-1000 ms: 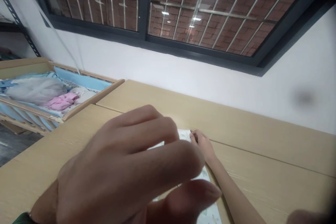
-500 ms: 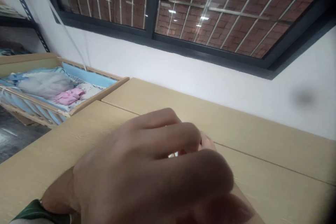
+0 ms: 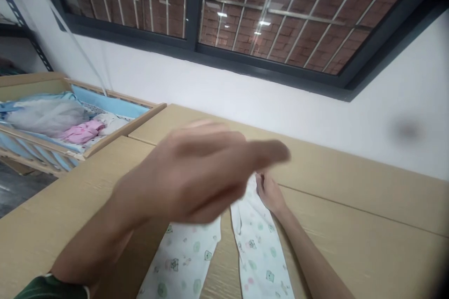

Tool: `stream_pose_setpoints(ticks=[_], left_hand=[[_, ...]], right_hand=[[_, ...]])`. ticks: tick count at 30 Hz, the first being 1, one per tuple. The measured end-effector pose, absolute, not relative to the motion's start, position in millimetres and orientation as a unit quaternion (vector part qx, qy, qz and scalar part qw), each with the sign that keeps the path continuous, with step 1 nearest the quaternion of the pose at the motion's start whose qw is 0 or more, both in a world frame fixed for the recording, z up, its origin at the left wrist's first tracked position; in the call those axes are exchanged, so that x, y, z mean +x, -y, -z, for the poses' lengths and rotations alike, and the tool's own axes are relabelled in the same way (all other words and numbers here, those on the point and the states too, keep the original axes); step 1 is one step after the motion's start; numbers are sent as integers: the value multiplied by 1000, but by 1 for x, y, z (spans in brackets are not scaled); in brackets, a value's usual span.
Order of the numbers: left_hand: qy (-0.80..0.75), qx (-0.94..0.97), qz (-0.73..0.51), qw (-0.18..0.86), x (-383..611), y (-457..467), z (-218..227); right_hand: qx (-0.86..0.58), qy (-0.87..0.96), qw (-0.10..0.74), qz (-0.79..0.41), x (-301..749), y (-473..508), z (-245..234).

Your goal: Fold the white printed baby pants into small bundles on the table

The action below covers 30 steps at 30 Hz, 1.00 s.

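Note:
My left hand [image 3: 199, 173] is raised close to the camera above the table, fingers stretched out to the right and blurred by motion, holding nothing. Below it lies a white baby garment [image 3: 256, 247] with small green and pink prints, its two legs spread toward me on the wooden table [image 3: 368, 224]. My right hand [image 3: 270, 192] rests on the far end of the garment's right leg, fingers pressed on the cloth at its tip.
A wooden baby cot [image 3: 115, 135] with blue lining stands at the left and holds a grey cloth [image 3: 45, 117] and pink clothes [image 3: 82, 131]. A white wall and a barred window [image 3: 217, 14] run behind the table. A metal shelf [image 3: 21, 32] is at far left.
My left hand has lifted and swung up and right, uncovering the garment's two legs. My right hand has stayed at the far end of the cloth.

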<state>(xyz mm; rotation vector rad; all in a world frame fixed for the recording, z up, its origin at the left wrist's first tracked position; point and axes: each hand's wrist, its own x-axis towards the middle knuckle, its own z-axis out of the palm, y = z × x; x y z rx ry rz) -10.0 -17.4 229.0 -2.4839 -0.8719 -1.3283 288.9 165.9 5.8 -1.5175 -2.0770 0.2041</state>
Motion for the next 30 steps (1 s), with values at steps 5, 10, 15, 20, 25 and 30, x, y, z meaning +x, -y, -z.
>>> stream_pose_setpoints(ticks=[5, 10, 15, 20, 25, 30], left_hand=[[477, -824, 305, 20, -16, -53, -201], [566, -794, 185, -124, -16, -105, -152], [481, -819, 175, -259, 7, -122, -97], [483, -837, 138, -217, 25, -136, -50], [542, -813, 111, -182, 8, -156, -29], [565, -801, 93, -175, -15, -166, -32]], right_hand=[[-546, 786, 276, -95, 292, -160, -4], [-550, 737, 386, -72, 293, -153, 3], [-555, 697, 451, -54, 291, -152, 11], [-542, 703, 458, -54, 291, -151, 14], [-547, 709, 441, -59, 290, -148, 14], [-544, 725, 414, -81, 286, -146, 8]])
